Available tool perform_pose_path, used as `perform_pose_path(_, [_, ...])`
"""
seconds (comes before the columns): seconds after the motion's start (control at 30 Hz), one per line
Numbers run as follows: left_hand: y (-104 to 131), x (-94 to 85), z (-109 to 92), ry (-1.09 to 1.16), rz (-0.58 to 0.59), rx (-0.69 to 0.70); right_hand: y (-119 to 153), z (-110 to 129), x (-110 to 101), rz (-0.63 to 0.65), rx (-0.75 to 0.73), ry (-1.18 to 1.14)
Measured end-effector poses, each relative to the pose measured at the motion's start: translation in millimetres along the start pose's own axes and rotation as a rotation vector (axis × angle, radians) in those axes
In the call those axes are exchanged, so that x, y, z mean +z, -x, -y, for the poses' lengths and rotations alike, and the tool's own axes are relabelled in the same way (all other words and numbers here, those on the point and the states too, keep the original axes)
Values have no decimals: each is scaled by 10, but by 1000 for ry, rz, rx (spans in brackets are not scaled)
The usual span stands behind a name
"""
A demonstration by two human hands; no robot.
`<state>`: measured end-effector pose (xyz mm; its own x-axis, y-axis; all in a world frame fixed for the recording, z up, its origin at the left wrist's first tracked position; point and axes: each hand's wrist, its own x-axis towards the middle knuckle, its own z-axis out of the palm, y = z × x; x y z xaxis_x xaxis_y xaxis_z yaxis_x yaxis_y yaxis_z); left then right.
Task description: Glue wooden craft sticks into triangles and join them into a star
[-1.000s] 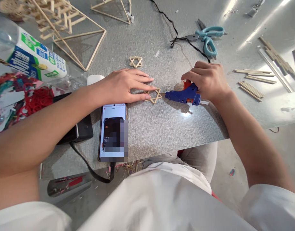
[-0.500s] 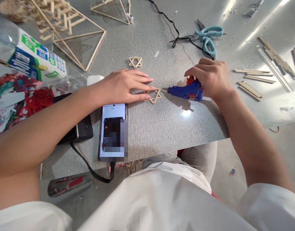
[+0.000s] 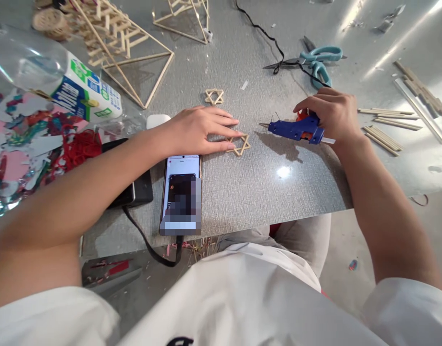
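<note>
A six-pointed star of thin wooden sticks (image 3: pixel 243 145) lies flat on the table. My left hand (image 3: pixel 195 127) has its thumb and index fingertips on the star's left side, holding it down, while the other fingers stretch out above. Its left points are hidden under those fingertips. My right hand (image 3: pixel 334 110) is wrapped round a blue hot glue gun (image 3: pixel 291 129) with an orange trigger. The gun's metal nozzle points left, apart from the star, and a clear glue stick (image 3: pixel 329 141) sticks out of its back. A smaller stick star (image 3: pixel 214 97) lies behind my left hand.
Teal-handled scissors (image 3: pixel 320 55) lie beyond the glue gun, with a black cord across them. Loose sticks (image 3: pixel 385 139) are at the right. A phone (image 3: pixel 181 192), a plastic bottle (image 3: pixel 87 86), red string (image 3: pixel 77 151) and a stick frame (image 3: pixel 158 81) occupy the left.
The whole view has shifted, so things sit slightly further right. The glue gun's nozzle has drawn a little away from the star. My left hand stays on the star.
</note>
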<state>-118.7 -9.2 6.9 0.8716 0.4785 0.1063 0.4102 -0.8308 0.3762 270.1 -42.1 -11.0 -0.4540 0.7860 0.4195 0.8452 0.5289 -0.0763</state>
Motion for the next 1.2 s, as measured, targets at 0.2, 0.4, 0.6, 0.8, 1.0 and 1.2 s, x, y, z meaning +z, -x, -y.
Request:
perform_pose_path(0.2, [-14, 17, 23, -10, 1, 14, 13, -33, 27, -59, -52, -64])
perform_pose_path(0.4, [-16, 37, 37, -14, -23, 31, 18, -61, 46, -71, -53, -87])
perform_pose_path(0.6, [-25, 53, 14, -57, -106, 131, 39, -76, 27, -43, -2, -131])
perform_pose_path(0.8, [-27, 19, -37, -3, -60, 171, 52, -108, 48, -80, 6, -180])
perform_pose_path(1.0, [-53, 16, -47, 30, -39, 218, 71, -173, 70, -142, -15, -217])
perform_pose_path(1.2, [-41, 5, 22, 33, -7, 210, 71, -158, 44, -129, 12, -231])
